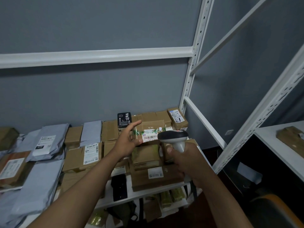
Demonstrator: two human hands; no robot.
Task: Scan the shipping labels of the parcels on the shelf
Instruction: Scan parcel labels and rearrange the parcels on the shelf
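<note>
1. Left hand (127, 140): reaching forward over the shelf, thumb and fingers curled round the left end of a small cardboard parcel (152, 129), tilting its top face toward the camera.
2. Shipping label (150, 137) on that parcel: white, with a barcode and a row of digits, just right of the left thumb and directly ahead of the scanner's head.
3. Right hand (181, 159): closed round the pale grip of a barcode scanner (174, 138), thumb up along the left side of the handle; dark scanner head aimed at the label, very close to it, contact not clear.
4. Under both hands: stacked brown cardboard boxes (146, 156), the lowest with a white label (155, 172) facing up, just left of the right wrist.
5. Beyond the left fingertips: a black box with white characters (124, 119), standing against the grey wall.
6. Beyond the scanner: a brown box with a handwritten label (177, 118), at the back right corner of the shelf.
7. Left of the left forearm: a cardboard box with a long white label (91, 153), and further left grey poly mailers (47, 143), one with a printed label.
8. Beneath the left forearm: a flat black item (119, 186) on the white shelf board (136, 193).
9. Right of the right hand: white metal shelf uprights (191, 74), and further right a separate shelf carrying a brown parcel (291, 137).
</note>
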